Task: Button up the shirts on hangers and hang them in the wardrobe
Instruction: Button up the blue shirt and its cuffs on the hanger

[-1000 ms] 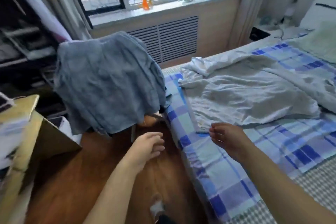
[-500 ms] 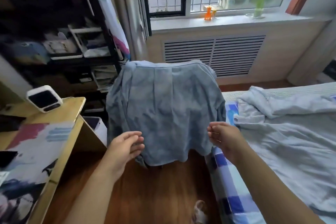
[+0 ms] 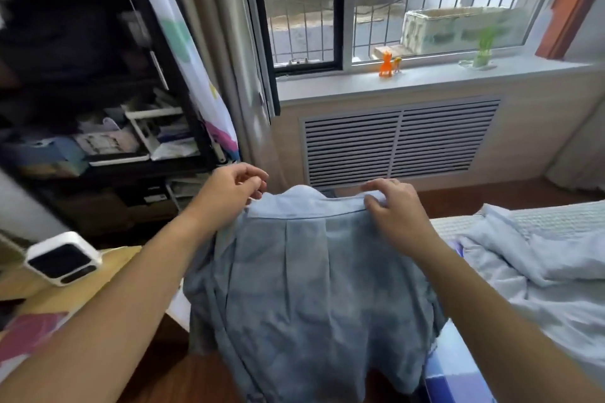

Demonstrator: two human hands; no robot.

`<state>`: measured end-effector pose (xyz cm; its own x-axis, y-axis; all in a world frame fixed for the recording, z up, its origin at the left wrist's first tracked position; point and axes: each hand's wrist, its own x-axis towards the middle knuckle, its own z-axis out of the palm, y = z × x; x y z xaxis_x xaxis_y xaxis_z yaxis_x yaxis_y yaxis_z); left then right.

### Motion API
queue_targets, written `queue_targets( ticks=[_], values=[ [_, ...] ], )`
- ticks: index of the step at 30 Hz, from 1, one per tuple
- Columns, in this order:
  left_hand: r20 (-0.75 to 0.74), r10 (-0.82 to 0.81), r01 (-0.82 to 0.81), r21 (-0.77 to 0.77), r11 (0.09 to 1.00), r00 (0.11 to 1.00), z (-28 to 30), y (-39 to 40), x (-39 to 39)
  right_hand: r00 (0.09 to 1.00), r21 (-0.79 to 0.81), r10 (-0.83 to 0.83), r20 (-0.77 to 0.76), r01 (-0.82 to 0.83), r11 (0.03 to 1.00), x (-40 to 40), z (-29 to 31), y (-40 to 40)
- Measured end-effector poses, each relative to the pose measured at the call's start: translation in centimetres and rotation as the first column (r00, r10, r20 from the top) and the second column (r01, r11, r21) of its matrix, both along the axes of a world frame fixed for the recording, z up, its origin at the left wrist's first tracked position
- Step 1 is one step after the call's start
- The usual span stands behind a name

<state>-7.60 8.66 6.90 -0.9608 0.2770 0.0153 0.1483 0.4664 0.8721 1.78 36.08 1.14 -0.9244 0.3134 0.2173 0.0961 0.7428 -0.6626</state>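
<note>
A grey-blue shirt [image 3: 307, 278] hangs back-side out over what looks like a chair back, low in the middle of the view. My left hand [image 3: 229, 193] pinches the left end of its collar. My right hand [image 3: 396, 209] curls over the top edge at the right shoulder. A pale, crumpled shirt [image 3: 537, 268] lies on the bed to the right. The dark open wardrobe [image 3: 82, 82] stands at the left, with shelves of papers. No hanger shows.
A wooden desk [image 3: 36, 298] at the lower left carries a white cube device [image 3: 62, 258]. Behind the shirt are a radiator grille [image 3: 399, 144] and a windowsill with an orange figure [image 3: 385, 65] and a small plant [image 3: 484, 52]. A curtain [image 3: 196, 69] hangs beside the wardrobe.
Both hands have risen from the blue shirt's lower part to its top edge and taken hold there. The view has swung left and closer, away from the bed.
</note>
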Motion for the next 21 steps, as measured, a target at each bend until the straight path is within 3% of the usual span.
queue_targets(
  ticks=[3, 6, 8, 10, 12, 14, 16, 18, 19, 21],
  values=[
    [0.114, -0.235, 0.258, -0.289, 0.922, 0.965, -0.4, 1.0, -6.8, 0.999, 0.1, 0.008, 0.048, -0.012, 0.995, -2.3, -3.5, -0.9],
    [0.304, -0.436, 0.531, -0.468, 0.707, 0.847, -1.6, 2.6, -13.2, 0.998, 0.09, -0.004, -0.055, 0.009, 0.996, -2.1, -5.1, -0.8],
    [0.455, -0.523, 0.692, -0.427, 0.582, 0.721, -3.0, 4.0, -16.4, 0.998, 0.115, 0.015, -0.057, -0.008, 0.993, -1.4, -5.2, -0.6],
    [0.531, -0.542, 0.758, -0.418, 0.5, 0.651, -5.9, 5.2, -19.6, 1.0, 0.132, 0.0, -0.021, 0.002, 0.991, -0.9, -5.1, -0.7],
    [0.587, -0.519, 0.78, -0.397, 0.484, 0.621, -9.5, 5.9, -22.3, 0.999, 0.146, -0.041, -0.03, 0.045, 0.988, -1.0, -4.9, -1.0],
    [0.651, -0.489, 0.792, -0.313, 0.524, 0.581, -12.0, 6.3, -24.3, 0.997, 0.168, -0.075, -0.018, 0.076, 0.983, -1.4, -4.7, -1.5],
    [0.579, -0.578, 0.805, -0.275, 0.526, 0.576, -11.8, 6.8, -24.6, 0.994, 0.175, -0.109, -0.001, 0.108, 0.979, -1.3, -4.4, -2.1],
    [0.324, -0.685, 0.758, -0.285, 0.587, 0.653, -9.7, 7.0, -24.2, 0.992, 0.216, -0.126, -0.001, 0.123, 0.969, -1.1, -4.2, -2.4],
    [0.181, -0.716, 0.737, -0.225, 0.637, 0.674, -7.9, 7.0, -23.6, 0.992, 0.251, -0.124, -0.002, 0.12, 0.961, -1.1, -4.0, -2.5],
    [0.049, -0.717, 0.711, 0.098, 0.696, 0.695, -3.3, 6.4, -21.5, 0.993, 0.335, -0.118, -0.01, 0.114, 0.935, -1.2, -3.8, -2.6]
  ],
)
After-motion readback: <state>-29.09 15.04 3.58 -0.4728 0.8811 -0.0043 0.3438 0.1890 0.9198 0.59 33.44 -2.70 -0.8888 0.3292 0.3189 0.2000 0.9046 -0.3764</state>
